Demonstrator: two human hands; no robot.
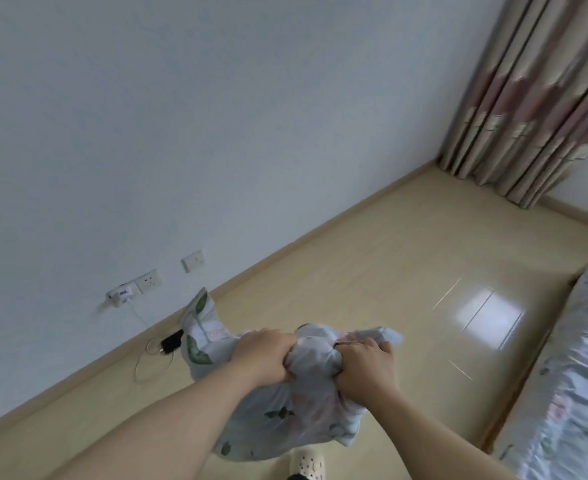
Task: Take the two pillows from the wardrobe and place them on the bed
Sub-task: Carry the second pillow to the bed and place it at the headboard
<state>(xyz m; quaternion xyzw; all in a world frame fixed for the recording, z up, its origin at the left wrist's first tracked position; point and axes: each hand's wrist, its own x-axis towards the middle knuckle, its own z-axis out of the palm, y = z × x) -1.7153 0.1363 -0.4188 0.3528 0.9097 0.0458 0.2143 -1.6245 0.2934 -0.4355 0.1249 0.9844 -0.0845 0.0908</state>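
A pale floral pillow [296, 407] with green leaf prints hangs above the floor in the lower middle of the head view. My left hand [266, 356] grips a bunch of its cover on the left side. My right hand [367, 370] grips the cover on the right side, close to the left hand. The bed [569, 386], covered in matching floral fabric, runs along the right edge, to the right of the pillow. I cannot tell whether the bundle holds one pillow or two. No wardrobe is in view.
A white wall with sockets and a plugged-in charger [122, 294] is on the left, its cable and black adapter [169, 342] lying on the floor by the skirting. Striped curtains [528, 98] hang at top right. A white slipper [308, 464] shows at the bottom.
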